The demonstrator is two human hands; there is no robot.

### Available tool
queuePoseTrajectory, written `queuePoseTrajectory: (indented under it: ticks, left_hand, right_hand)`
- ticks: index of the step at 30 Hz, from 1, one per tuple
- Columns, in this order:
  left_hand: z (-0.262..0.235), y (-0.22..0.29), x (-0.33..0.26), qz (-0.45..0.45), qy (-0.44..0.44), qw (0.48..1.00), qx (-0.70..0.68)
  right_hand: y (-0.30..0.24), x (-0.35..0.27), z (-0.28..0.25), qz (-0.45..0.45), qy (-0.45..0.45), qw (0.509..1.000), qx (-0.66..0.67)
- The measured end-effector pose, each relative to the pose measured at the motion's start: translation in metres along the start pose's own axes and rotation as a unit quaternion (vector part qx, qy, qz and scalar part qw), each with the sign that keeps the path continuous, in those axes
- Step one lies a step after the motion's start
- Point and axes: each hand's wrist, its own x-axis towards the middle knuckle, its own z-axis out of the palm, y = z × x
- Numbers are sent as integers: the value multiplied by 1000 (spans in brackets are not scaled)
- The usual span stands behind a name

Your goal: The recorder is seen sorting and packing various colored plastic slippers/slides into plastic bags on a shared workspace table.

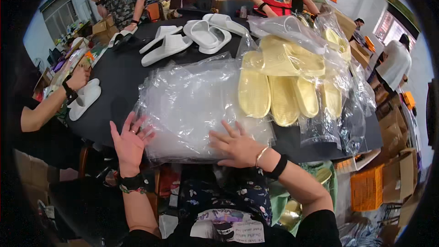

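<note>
A stack of clear plastic bags lies flat on the dark table in front of me. At its near left edge my left hand is raised palm up, fingers spread, holding nothing. My right hand rests palm down on the near right part of the stack, its fingers apart. Just right of the bags is a pile of pale yellow slippers, some of them under or inside clear plastic. Beyond the stack lie several white slippers, loose and without wrapping.
The black table has a curved edge close to my body. At the left, a co-worker's hand is above a pair of white slippers. Other people stand or sit across the table. An orange crate and cardboard boxes stand at the right.
</note>
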Motion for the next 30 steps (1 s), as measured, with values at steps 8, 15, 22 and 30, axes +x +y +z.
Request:
queuePoseTrajectory:
  ticks: [8,15,22,30]
  left_hand:
    - [-19,-2,13,2,23,979,201]
    - [-32,-10,7,63,76,963,250]
    - [-49,-4,-14,58,95,973,201]
    - [-38,-3,-22,26,82,968,236]
  right_hand:
    - [50,7,-43,-74,233,964,107]
    - [127,7,-32,186,360,872,274]
    - [128,19,-40,132,197,963,126]
    - [146,16,-45,159,9,987,3]
